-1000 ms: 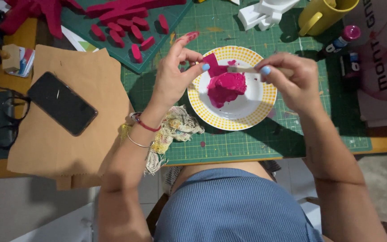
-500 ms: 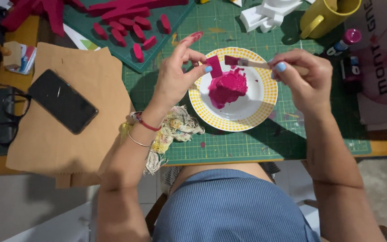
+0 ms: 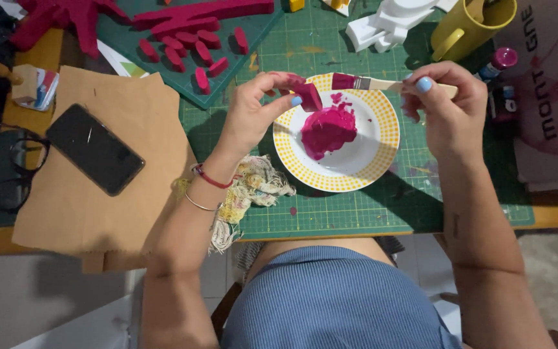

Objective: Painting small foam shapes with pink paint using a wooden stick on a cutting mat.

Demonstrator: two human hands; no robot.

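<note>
My left hand [image 3: 256, 110] pinches a small magenta-painted block [image 3: 309, 96] over the left rim of a white plate with a yellow dotted border [image 3: 382, 161]. A puddle of magenta paint [image 3: 328, 130] lies in the plate. My right hand [image 3: 444, 106] holds a flat paintbrush [image 3: 369, 83] with a pale wooden handle; its magenta bristles point left, just right of the block and apart from it.
Green cutting mat [image 3: 356, 213] under the plate. Painted magenta pieces [image 3: 188, 45] on a dark green board at the back. Black phone [image 3: 95, 149] on brown paper, glasses [image 3: 8, 174] far left, stained rag [image 3: 253, 187], yellow mug [image 3: 469, 26], paint bottle [image 3: 502, 61], white shape [image 3: 389, 26].
Both hands rose slightly above the plate. The brush left the paint puddle and now hovers level beside the block held in my left hand.
</note>
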